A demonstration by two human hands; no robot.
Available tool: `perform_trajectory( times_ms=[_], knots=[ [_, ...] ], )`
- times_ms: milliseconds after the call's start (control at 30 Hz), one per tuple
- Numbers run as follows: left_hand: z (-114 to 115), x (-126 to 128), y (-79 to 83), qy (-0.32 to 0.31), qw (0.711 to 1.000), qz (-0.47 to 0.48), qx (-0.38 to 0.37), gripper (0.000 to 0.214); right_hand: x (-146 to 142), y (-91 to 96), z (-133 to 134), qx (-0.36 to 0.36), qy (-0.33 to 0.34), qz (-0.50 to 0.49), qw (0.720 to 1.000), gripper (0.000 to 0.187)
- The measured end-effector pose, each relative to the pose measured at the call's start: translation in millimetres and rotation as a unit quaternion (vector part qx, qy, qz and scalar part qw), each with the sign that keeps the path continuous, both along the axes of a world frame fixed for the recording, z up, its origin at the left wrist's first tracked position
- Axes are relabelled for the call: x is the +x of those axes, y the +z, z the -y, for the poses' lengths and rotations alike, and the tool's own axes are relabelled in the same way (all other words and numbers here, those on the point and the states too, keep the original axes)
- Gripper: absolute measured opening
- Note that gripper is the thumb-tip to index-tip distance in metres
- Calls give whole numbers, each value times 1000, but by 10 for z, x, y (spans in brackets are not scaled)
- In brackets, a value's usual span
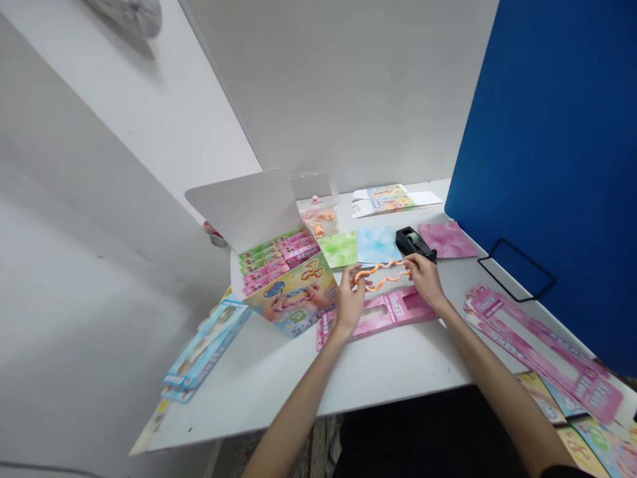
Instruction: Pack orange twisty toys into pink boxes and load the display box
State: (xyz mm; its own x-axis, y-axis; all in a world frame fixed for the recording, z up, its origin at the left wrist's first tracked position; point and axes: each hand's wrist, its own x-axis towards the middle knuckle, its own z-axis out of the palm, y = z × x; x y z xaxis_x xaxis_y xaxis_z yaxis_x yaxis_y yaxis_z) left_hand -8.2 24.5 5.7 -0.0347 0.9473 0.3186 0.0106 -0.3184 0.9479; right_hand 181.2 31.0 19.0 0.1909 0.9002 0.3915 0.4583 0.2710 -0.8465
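An orange and white wavy loop toy (382, 276) is stretched between my two hands. My left hand (352, 295) is closed on its left end, and the fingers of my right hand (423, 279) pinch its right end. Just beneath it, a pink package (371, 322) with cut-out windows lies flat on the table. To the left of my left hand stands a display box (303, 299) with its white lid raised, holding rows of pink and green packs (273, 259). A black tape dispenser (415, 243) sits right behind my right hand.
Green (339, 249), blue (377, 245) and pink cards (446, 239) lie at the back. A clear tub (321, 211) holds orange pieces. Flat cartons (393, 199) lie by the wall. Blue packages (206, 345) are left, pink sleeves (537, 345) right. A blue panel (552, 166) borders the table.
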Motion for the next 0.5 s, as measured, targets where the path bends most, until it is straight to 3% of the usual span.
perform_trajectory(
  times_ms=[167, 300, 500],
  knots=[
    [-23, -20, -1, 24, 999, -15, -15, 26, 47, -9, -22, 8, -30, 3, 1000, 21],
    [-38, -17, 1, -4, 999, 20, -26, 24, 116, -32, -65, -20, -41, -41, 998, 19],
    [-94, -103, 97, -41, 995, 67, -60, 19, 230, -5, -118, -84, 29, -131, 987, 26]
  ],
)
